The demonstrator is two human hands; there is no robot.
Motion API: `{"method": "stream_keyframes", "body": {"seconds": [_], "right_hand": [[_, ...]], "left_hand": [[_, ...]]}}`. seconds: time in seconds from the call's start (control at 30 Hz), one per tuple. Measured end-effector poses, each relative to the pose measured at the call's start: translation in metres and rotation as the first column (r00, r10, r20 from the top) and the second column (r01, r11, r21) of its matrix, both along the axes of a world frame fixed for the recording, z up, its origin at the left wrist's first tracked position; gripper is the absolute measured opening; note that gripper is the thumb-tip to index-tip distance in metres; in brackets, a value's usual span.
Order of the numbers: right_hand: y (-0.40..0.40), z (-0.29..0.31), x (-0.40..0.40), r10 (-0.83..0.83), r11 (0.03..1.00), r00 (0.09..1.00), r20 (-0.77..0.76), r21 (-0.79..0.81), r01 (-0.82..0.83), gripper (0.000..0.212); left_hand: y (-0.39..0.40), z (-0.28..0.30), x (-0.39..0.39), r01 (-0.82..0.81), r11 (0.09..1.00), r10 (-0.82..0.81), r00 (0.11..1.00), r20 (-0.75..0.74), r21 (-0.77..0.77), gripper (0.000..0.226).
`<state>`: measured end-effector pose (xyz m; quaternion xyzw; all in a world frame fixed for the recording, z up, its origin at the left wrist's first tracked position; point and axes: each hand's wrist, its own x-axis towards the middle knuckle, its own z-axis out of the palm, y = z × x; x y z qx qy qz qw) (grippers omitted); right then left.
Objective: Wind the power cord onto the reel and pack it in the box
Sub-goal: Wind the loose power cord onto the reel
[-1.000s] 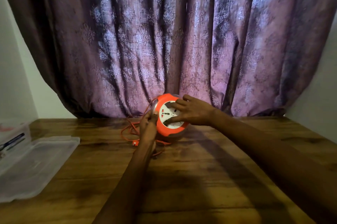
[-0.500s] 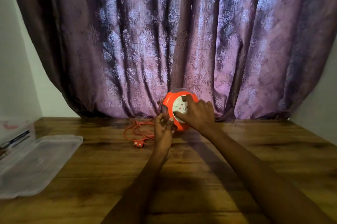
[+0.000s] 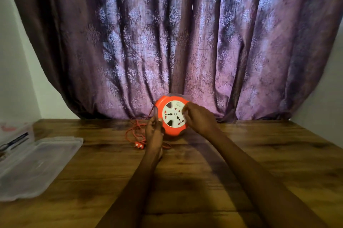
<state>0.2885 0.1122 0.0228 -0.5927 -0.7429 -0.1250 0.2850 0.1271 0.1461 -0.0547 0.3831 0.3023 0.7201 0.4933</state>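
An orange cord reel [image 3: 171, 129] with a white socket face stands on edge, tilted toward me, at the far middle of the wooden table [image 3: 259, 162]. My left hand [image 3: 154, 134] grips its left rim. My right hand [image 3: 199, 118] grips the right side of the white face, fingertips on the sockets. A loose orange power cord [image 3: 134, 131] lies in loops on the table left of the reel, ending in an orange plug [image 3: 138, 145]. The clear plastic box [image 3: 16, 134] stands at the left edge, partly cut off.
A clear plastic lid [image 3: 37, 166] lies flat on the table in front of the box. A purple patterned curtain [image 3: 176, 42] hangs right behind the reel. White walls stand at both sides.
The white face has turned under my right hand, which moved from the face's middle to its right side. My left hand stays on the left rim. The view shifted slightly.
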Motion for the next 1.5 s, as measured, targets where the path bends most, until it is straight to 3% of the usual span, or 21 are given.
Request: {"method": "stream_keyframes", "body": {"seconds": [0.03, 0.1, 0.17, 0.33, 0.47, 0.57, 0.67, 0.8, 0.9, 0.97, 1.03, 1.07, 1.13, 1.2, 1.27, 1.3, 1.37, 1.43, 1.5], "right_hand": [[-0.001, 0.002, 0.004, 0.067, 0.995, 0.972, 0.227, 0.059, -0.082, 0.032], [-0.004, 0.009, 0.009, 0.129, 0.965, 0.8, 0.586, 0.111, -0.237, 0.048], [-0.007, 0.017, 0.011, 0.117, 0.943, 0.65, 0.751, 0.122, -0.311, 0.053], [-0.012, 0.028, 0.009, 0.119, 0.968, 0.452, 0.884, -0.001, -0.252, 0.069], [-0.013, 0.031, 0.004, 0.105, 0.973, 0.378, 0.92, -0.017, -0.229, 0.054], [-0.009, 0.023, 0.006, -0.006, 0.966, 0.326, 0.945, 0.09, -0.242, 0.048], [-0.005, 0.011, 0.009, -0.136, 0.94, 0.399, 0.907, 0.245, -0.236, 0.049], [-0.001, -0.003, 0.0, -0.14, 0.968, 0.718, 0.682, 0.248, -0.047, 0.065], [0.0, -0.01, -0.013, -0.161, 0.979, 0.921, 0.355, 0.176, 0.104, 0.066], [0.0, -0.01, -0.025, -0.225, 0.971, 0.973, 0.051, 0.094, 0.22, 0.068], [0.002, -0.006, -0.033, -0.303, 0.953, 0.921, -0.246, -0.092, 0.289, 0.076], [0.004, -0.003, -0.033, -0.317, 0.946, 0.853, -0.413, -0.204, 0.253, 0.08], [0.008, -0.003, -0.034, -0.282, 0.94, 0.621, -0.731, -0.34, 0.026, 0.081], [0.013, -0.009, -0.033, -0.258, 0.938, 0.416, -0.872, -0.329, -0.108, 0.069], [0.018, -0.016, -0.031, -0.204, 0.948, 0.382, -0.901, -0.279, -0.153, 0.057], [0.019, -0.018, -0.03, -0.168, 0.952, 0.422, -0.891, -0.257, -0.164, 0.05], [0.017, -0.018, -0.022, -0.115, 0.965, 0.647, -0.753, -0.238, -0.106, 0.04], [0.011, -0.014, -0.01, -0.087, 0.987, 0.889, -0.45, -0.161, 0.015, 0.031], [0.004, -0.01, -0.001, 0.006, 1.0, 0.988, -0.155, 0.013, -0.004, 0.02]], "left_hand": [[0.002, 0.001, -0.003, 0.006, 1.0, -0.006, 1.0, -0.001, -0.007, 0.011], [0.003, 0.002, -0.008, 0.03, 0.999, -0.03, 0.999, -0.02, -0.022, 0.015], [0.002, 0.004, -0.012, 0.059, 0.998, -0.06, 0.998, -0.035, -0.038, 0.028], [0.004, 0.003, -0.012, 0.113, 0.99, -0.12, 0.99, -0.079, -0.088, 0.027], [0.003, -0.002, -0.01, 0.135, 0.987, -0.146, 0.979, -0.139, -0.085, 0.022], [0.001, 0.001, -0.008, 0.137, 0.989, -0.143, 0.982, -0.121, -0.056, 0.021], [-0.002, 0.003, -0.003, 0.1, 0.995, -0.102, 0.984, -0.147, -0.026, 0.022], [-0.007, 0.001, 0.004, 0.069, 0.998, -0.067, 0.985, -0.156, 0.008, 0.02], [-0.01, 0.001, 0.005, 0.066, 0.998, -0.062, 0.986, -0.156, 0.02, 0.027], [-0.01, 0.001, 0.006, 0.057, 0.998, -0.054, 0.987, -0.154, 0.015, 0.032], [-0.011, 0.002, 0.006, 0.054, 0.998, -0.049, 0.987, -0.153, 0.026, 0.037], [-0.011, 0.001, 0.007, 0.055, 0.998, -0.049, 0.987, -0.15, 0.035, 0.038], [-0.01, -0.001, 0.007, 0.056, 0.997, -0.048, 0.987, -0.155, 0.051, 0.039], [-0.009, -0.002, 0.008, 0.047, 0.997, -0.037, 0.986, -0.165, 0.057, 0.038], [-0.005, -0.003, 0.005, 0.016, 0.998, -0.006, 0.987, -0.158, 0.061, 0.036], [-0.003, -0.003, 0.001, 0.003, 0.998, 0.007, 0.989, -0.148, 0.062, 0.035], [0.001, -0.002, -0.006, -0.005, 0.999, 0.011, 0.992, -0.129, 0.047, 0.035], [0.006, 0.0, -0.012, 0.007, 0.999, -0.002, 0.994, -0.107, 0.042, 0.036], [0.012, 0.001, -0.016, -0.009, 0.998, 0.015, 0.995, -0.099, 0.06, 0.038]]}}
